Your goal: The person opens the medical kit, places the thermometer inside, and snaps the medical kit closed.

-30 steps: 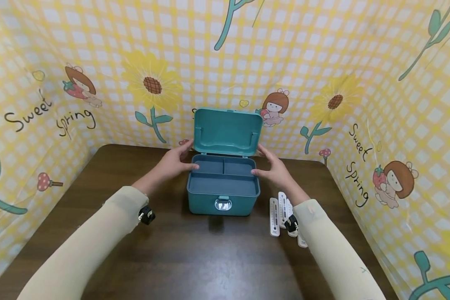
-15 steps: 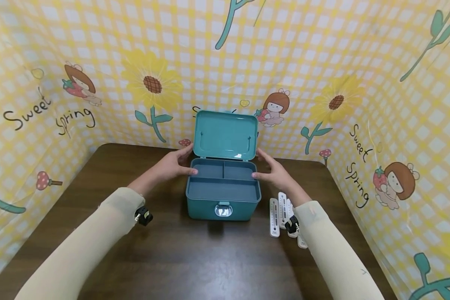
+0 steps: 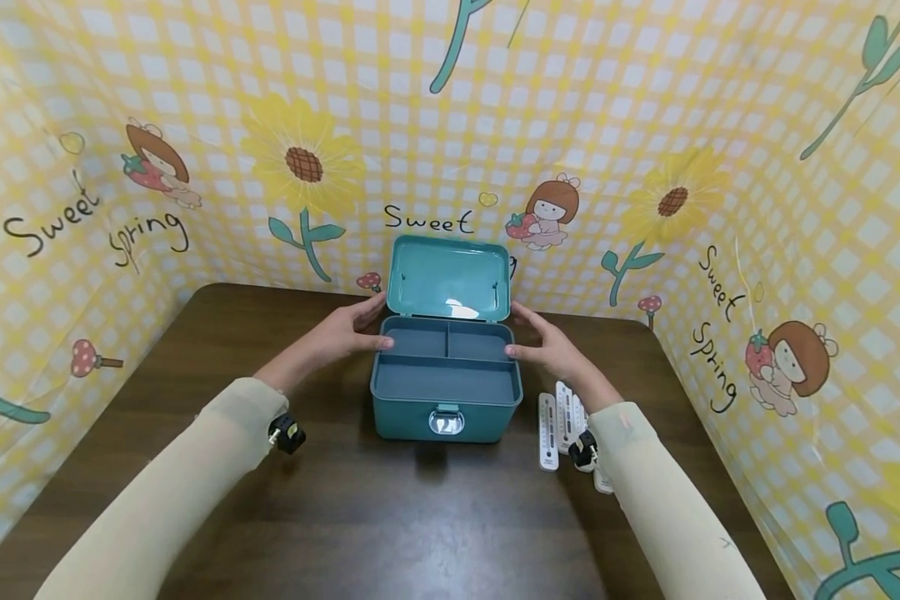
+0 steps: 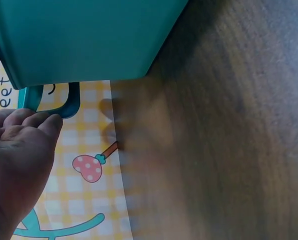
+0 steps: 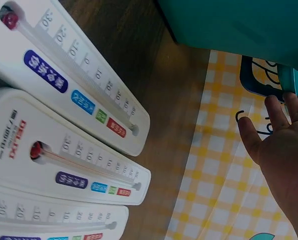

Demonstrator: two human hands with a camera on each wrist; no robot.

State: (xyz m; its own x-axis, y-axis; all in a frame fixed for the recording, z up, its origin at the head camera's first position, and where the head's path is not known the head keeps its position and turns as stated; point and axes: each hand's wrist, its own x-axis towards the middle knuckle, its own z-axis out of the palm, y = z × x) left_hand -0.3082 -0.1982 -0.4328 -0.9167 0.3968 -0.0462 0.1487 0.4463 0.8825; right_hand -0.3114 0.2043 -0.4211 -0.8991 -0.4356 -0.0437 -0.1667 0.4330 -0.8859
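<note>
A teal storage box [image 3: 412, 423] stands on the table with its lid [image 3: 450, 275] raised and leaning back. Inside it sits a dark blue tray [image 3: 446, 379] with one long front compartment and two smaller rear ones. My left hand [image 3: 345, 332] is at the box's left side, thumb tip at the tray rim and fingers extended beside the lid. On the right side, my right hand [image 3: 551, 343] mirrors it. Both wrist views show fingers stretched out near the lid; a dark handle loop [image 4: 71, 102] hangs beyond the box in the left one.
Several white thermometers [image 3: 548, 433] lie side by side to the right of the box, partly under my right forearm. The brown wooden table [image 3: 330, 517] meets a yellow checked cloth [image 3: 435, 150] hung behind and at both sides.
The lid has tipped farther back, away from me, and its top edge sits lower. The box has come slightly nearer to me. My hands have barely moved.
</note>
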